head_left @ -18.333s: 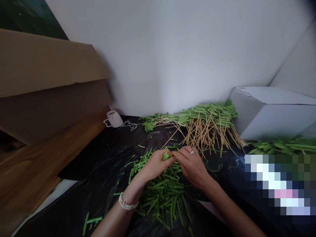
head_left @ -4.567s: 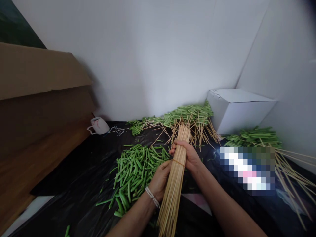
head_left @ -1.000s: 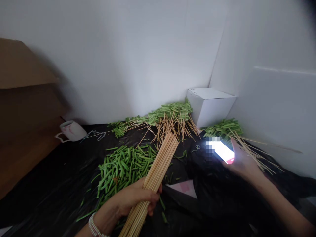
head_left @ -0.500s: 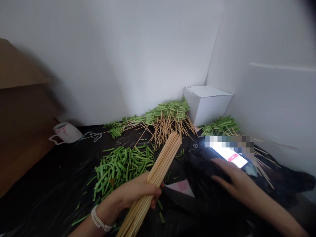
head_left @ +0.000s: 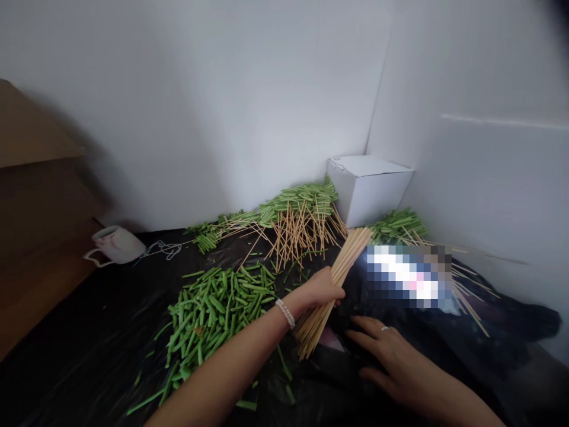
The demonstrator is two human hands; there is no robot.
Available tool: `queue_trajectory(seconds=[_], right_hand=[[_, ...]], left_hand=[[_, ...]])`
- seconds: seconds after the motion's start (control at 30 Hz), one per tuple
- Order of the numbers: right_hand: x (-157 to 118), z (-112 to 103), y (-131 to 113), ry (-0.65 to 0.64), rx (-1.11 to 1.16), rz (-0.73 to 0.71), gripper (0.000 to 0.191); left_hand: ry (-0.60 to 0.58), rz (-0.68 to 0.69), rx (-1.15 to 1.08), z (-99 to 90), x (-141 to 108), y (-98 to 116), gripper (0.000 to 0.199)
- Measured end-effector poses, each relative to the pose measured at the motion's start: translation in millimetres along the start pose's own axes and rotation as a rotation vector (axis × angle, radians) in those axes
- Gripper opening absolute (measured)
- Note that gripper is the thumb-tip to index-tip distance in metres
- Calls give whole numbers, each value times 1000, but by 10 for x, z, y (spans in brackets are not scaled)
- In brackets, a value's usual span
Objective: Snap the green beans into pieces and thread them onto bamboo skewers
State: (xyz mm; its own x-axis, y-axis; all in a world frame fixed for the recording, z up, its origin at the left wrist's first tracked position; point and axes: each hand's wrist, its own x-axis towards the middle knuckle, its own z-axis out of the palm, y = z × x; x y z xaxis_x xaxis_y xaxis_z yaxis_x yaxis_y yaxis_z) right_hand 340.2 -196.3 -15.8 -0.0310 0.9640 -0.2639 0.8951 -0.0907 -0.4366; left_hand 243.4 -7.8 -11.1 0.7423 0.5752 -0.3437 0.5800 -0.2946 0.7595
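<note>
The room has smooth white walls [head_left: 222, 118] that meet in a corner, and a black plastic sheet [head_left: 80, 308] covers the low surface in front of them. A small white cardboard box [head_left: 367, 190] stands in this corner, far ahead of the hands. A white mug with pink marks [head_left: 116, 244] stands well to the left of the left hand [head_left: 322, 287], with a thin tangle of pale string [head_left: 162, 249] just beside it. The left hand is closed around the middle of a thick bundle of thin pale bamboo skewers [head_left: 317, 326], and the bundle is tilted, with its upper end pointing away from the person. I judge the bundle to be light and stiff, but the smooth sticks may slide against each other, so the best place to take hold is the middle, with a firm grip. A heap of cut green beans [head_left: 217, 320] lies just left of this hand. The right hand [head_left: 391, 362] is open, with its fingers spread, low over the sheet and near the lower end of the bundle; I cannot tell if it touches the sheet.
</note>
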Motion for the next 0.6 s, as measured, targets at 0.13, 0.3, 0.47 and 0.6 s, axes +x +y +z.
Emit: queue_trajectory(seconds=[0.13, 0.3, 0.47, 0.6], right_hand=[[-9, 94, 73, 30, -1, -3, 58], [-3, 133, 84, 67, 4, 1, 55], [4, 165, 91, 94, -13, -13, 55], [10, 251, 137, 149, -48, -45, 56]], left_hand=[[122, -37, 149, 8, 311, -40, 39], [258, -41, 316, 23, 424, -20, 43], [401, -13, 449, 212, 323, 19, 44], [478, 15, 522, 326, 204, 9, 52]])
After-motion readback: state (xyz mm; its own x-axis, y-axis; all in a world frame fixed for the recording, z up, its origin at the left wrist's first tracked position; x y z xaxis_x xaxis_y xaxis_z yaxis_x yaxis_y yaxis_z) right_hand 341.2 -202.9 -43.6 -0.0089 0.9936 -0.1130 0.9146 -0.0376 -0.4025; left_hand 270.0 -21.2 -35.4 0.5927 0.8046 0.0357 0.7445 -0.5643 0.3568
